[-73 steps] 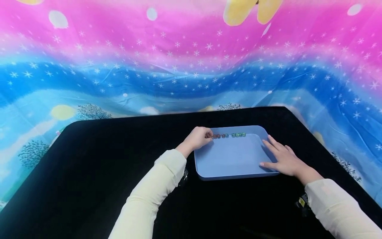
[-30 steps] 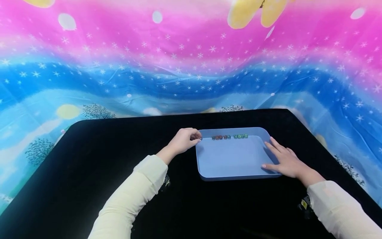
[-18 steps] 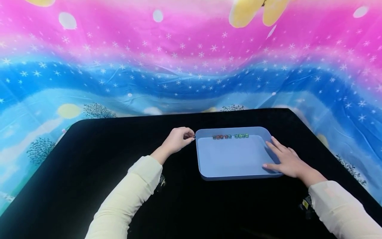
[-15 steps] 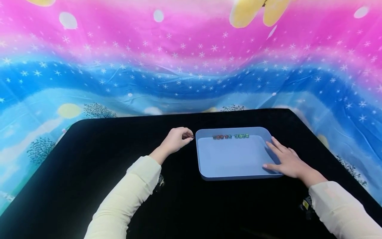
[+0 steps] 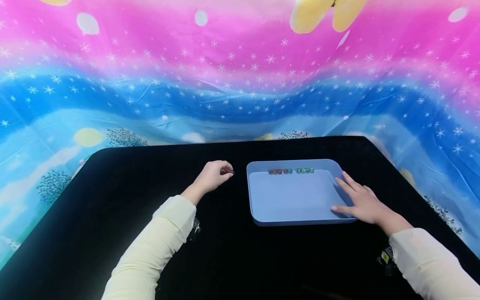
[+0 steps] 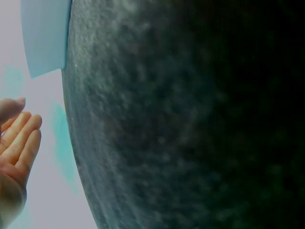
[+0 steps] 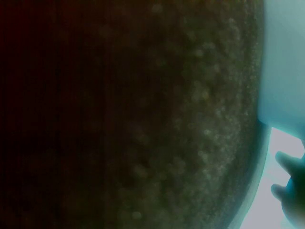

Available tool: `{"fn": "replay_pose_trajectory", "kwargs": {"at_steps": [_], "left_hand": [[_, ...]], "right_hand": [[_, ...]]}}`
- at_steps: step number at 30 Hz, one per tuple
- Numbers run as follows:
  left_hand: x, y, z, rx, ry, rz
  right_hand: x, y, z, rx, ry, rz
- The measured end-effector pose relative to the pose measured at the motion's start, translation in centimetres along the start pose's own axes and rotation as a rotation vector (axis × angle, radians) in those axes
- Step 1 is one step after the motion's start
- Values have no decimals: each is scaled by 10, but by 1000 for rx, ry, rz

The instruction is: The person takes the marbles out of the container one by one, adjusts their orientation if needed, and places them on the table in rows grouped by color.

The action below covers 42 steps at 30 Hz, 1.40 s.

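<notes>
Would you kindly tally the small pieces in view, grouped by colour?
Green pieces in the tray: 4
Reddish or darker pieces in the tray: 5
Dark piece in the left hand: 1
Total: about 10; they show very small

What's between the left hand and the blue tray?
In the head view, a stretch of black table surface separates the left hand from the blue tray; the small dark piece pinched at the fingertips faces that gap.
</notes>
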State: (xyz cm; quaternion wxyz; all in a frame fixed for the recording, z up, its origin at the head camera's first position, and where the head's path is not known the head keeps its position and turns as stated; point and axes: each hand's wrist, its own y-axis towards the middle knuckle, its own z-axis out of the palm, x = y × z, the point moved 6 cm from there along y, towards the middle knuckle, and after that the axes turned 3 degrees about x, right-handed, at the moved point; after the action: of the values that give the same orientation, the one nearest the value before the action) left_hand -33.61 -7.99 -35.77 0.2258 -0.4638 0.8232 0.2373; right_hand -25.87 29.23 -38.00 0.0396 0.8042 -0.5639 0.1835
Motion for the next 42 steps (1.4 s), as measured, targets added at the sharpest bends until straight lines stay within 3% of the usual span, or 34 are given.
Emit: {"fn": "replay_pose_trajectory", "kwargs": {"at_steps": [5, 14, 21, 42], "left_hand": [[8, -3, 1, 44, 18, -48], [16, -6, 4, 106, 55, -60], [22, -9, 8, 167, 49, -117], [23, -7, 11, 202, 122, -147]], "right_hand": [[0, -2, 2, -6, 1, 2], [1, -2, 5, -13, -3, 2], [-1, -1, 6, -22, -7, -7], [-3, 0, 8, -21, -6, -7]]}}
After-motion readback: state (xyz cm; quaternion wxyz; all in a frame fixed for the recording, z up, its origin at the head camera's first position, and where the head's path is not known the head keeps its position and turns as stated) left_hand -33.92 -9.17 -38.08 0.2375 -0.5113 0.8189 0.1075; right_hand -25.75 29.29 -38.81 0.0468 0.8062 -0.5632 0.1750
